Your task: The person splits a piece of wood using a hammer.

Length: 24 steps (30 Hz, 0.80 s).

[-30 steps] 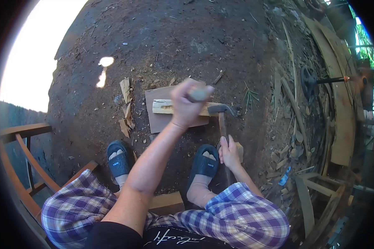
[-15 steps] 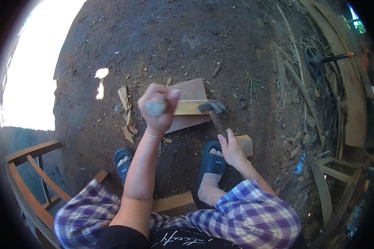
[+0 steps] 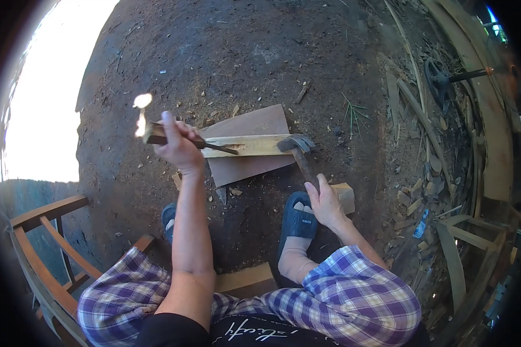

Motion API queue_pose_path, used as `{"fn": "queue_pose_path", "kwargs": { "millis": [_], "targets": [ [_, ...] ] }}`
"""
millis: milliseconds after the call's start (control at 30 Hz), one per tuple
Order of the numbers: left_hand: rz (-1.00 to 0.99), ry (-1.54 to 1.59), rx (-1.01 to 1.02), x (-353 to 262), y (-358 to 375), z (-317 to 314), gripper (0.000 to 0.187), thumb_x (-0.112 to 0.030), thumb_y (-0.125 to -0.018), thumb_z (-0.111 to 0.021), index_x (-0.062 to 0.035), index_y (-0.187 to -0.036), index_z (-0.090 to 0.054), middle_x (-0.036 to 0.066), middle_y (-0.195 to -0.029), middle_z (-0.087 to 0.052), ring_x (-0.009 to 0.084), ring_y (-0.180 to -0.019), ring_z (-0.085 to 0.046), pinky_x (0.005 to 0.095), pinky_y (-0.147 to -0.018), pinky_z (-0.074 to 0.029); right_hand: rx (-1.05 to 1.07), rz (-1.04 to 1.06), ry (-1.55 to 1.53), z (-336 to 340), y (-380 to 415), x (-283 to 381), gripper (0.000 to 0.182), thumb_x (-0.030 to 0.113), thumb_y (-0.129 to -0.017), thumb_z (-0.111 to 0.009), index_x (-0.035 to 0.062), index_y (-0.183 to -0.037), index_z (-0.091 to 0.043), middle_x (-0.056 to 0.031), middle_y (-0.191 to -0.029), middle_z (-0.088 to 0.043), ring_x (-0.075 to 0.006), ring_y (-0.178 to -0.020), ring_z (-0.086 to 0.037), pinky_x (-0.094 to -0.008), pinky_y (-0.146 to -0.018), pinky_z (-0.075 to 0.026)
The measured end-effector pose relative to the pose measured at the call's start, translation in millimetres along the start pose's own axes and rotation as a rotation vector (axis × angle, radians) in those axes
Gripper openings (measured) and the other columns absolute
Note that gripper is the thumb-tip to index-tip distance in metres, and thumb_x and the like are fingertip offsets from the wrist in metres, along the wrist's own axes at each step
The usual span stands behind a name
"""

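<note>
My left hand (image 3: pixel 181 149) is closed round a chisel (image 3: pixel 217 148), whose thick handle sticks out to the left and whose blade slants right and down. The blade's tip is over a pale wooden bar (image 3: pixel 263 146), near a rough slot cut in its upper face. In my right hand (image 3: pixel 328 205) is the handle of a claw hammer (image 3: pixel 304 165). The hammer's head lies at the bar's right end. Beneath the bar, a flat brown board (image 3: pixel 250 121) rests on the dirt floor.
A wood block (image 3: pixel 344 198) stands beside my right sandal (image 3: pixel 298 222). Wooden frames flank me: one on the left (image 3: pixel 69 248), another on the right (image 3: pixel 457 248). Scraps, long strips and a dark wheel (image 3: pixel 439 81) line the right side.
My left hand has swung left and turned, bringing the chisel from end-on to slanting over the bar, where the slot now shows. My right hand and the hammer have hardly moved.
</note>
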<state>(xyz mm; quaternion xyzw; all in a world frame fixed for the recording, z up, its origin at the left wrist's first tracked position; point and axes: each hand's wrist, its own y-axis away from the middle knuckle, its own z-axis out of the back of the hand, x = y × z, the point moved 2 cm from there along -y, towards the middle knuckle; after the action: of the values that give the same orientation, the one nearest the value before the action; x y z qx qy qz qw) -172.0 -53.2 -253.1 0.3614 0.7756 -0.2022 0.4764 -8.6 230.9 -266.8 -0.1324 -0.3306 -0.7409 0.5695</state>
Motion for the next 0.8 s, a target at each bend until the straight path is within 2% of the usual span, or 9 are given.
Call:
{"fn": "queue_pose_path", "kwargs": {
  "millis": [67, 133, 167, 267, 533, 600, 667, 733, 800],
  "targets": [
    [-0.066, -0.061, -0.012, -12.8, -18.2, 6.7, 0.031, -0.023, -0.095, -0.062, -0.0140, -0.071, -0.045, -0.002, -0.054, -0.046, 0.0065, -0.042, -0.044, 0.0232, -0.040, -0.037, -0.011, 0.004, 0.014, 2.3, 0.8, 0.2, 0.048, 0.036, -0.098, -0.051, -0.0040, -0.123, -0.045, -0.0310, -0.086, -0.064, -0.0496, -0.085, -0.062, -0.0537, -0.072, -0.048],
    [-0.150, -0.044, 0.074, -19.9, -30.2, 10.4, 0.023, -0.020, -0.093, -0.063, -0.0118, -0.078, -0.048, -0.002, -0.057, -0.048, 0.0075, -0.045, -0.045, 0.0222, -0.041, -0.037, 0.007, 0.000, 0.017, 0.7, -0.3, 0.5, 0.048, 0.036, -0.098, -0.051, -0.0044, -0.123, -0.045, -0.0316, -0.085, -0.063, -0.0500, -0.085, -0.062, -0.0541, -0.072, -0.048],
    [-0.069, 0.076, 0.057, -22.1, -23.7, 1.6, 0.023, -0.020, -0.093, -0.063, -0.0119, -0.078, -0.048, -0.001, -0.057, -0.048, 0.0076, -0.044, -0.045, 0.0231, -0.042, -0.038, 0.010, -0.002, 0.015, -1.1, -0.7, -1.2, 0.048, 0.036, -0.098, -0.051, -0.0044, -0.123, -0.045, -0.0316, -0.085, -0.063, -0.0500, -0.085, -0.062, -0.0541, -0.072, -0.048],
    [-0.032, 0.062, 0.114, -10.3, 3.9, -14.9, 0.023, -0.020, -0.093, -0.064, -0.0116, -0.078, -0.049, -0.002, -0.058, -0.047, 0.0081, -0.043, -0.044, 0.0246, -0.042, -0.038, 0.002, 0.007, -0.010, -2.6, -1.5, -4.8, 0.048, 0.035, -0.097, -0.052, -0.0050, -0.122, -0.045, -0.0320, -0.084, -0.063, -0.0500, -0.084, -0.062, -0.0538, -0.072, -0.048],
    [-0.112, -0.036, 0.337, 4.7, 29.2, -34.8, 0.022, -0.018, -0.097, -0.059, -0.0082, -0.080, -0.049, -0.002, -0.055, -0.045, 0.0049, -0.042, -0.044, 0.0217, -0.039, -0.038, 0.010, -0.001, -0.022, -5.0, -0.8, -9.6, 0.051, 0.035, -0.098, -0.052, -0.0069, -0.125, -0.044, -0.0307, -0.083, -0.064, -0.0489, -0.083, -0.063, -0.0520, -0.071, -0.049],
    [-0.126, -0.037, 0.321, 8.8, 17.0, -31.8, 0.022, -0.018, -0.097, -0.060, -0.0083, -0.080, -0.049, -0.002, -0.055, -0.046, 0.0055, -0.042, -0.045, 0.0217, -0.039, -0.038, 0.012, 0.000, -0.016, -4.7, -0.5, -9.0, 0.050, 0.035, -0.098, -0.052, -0.0066, -0.125, -0.044, -0.0307, -0.083, -0.064, -0.0489, -0.083, -0.063, -0.0522, -0.071, -0.049],
    [-0.053, 0.000, 0.158, 13.7, 2.1, -23.4, 0.023, -0.018, -0.096, -0.062, -0.0084, -0.080, -0.048, -0.002, -0.055, -0.046, 0.0063, -0.041, -0.045, 0.0223, -0.038, -0.039, 0.006, 0.004, -0.005, -1.1, -1.1, -6.8, 0.050, 0.035, -0.097, -0.052, -0.0062, -0.124, -0.045, -0.0307, -0.083, -0.064, -0.0489, -0.083, -0.063, -0.0524, -0.071, -0.049],
    [-0.019, 0.057, 0.155, 14.6, 0.3, -20.5, 0.024, -0.018, -0.095, -0.063, -0.0089, -0.079, -0.048, -0.001, -0.055, -0.047, 0.0070, -0.040, -0.046, 0.0230, -0.038, -0.040, 0.043, -0.032, -0.008, 0.2, -0.9, -3.3, 0.049, 0.035, -0.097, -0.053, -0.0054, -0.123, -0.045, -0.0306, -0.085, -0.064, -0.0489, -0.083, -0.063, -0.0530, -0.071, -0.049],
    [-0.119, -0.030, 0.223, 4.7, 1.6, -26.1, 0.025, -0.018, -0.094, -0.065, -0.0089, -0.077, -0.049, -0.002, -0.055, -0.048, 0.0063, -0.041, -0.046, 0.0222, -0.038, -0.040, 0.046, -0.028, -0.008, 1.5, -1.7, -1.2, 0.047, 0.035, -0.097, -0.053, -0.0050, -0.122, -0.045, -0.0307, -0.085, -0.064, -0.0491, -0.084, -0.063, -0.0533, -0.070, -0.049]
  ]
}}
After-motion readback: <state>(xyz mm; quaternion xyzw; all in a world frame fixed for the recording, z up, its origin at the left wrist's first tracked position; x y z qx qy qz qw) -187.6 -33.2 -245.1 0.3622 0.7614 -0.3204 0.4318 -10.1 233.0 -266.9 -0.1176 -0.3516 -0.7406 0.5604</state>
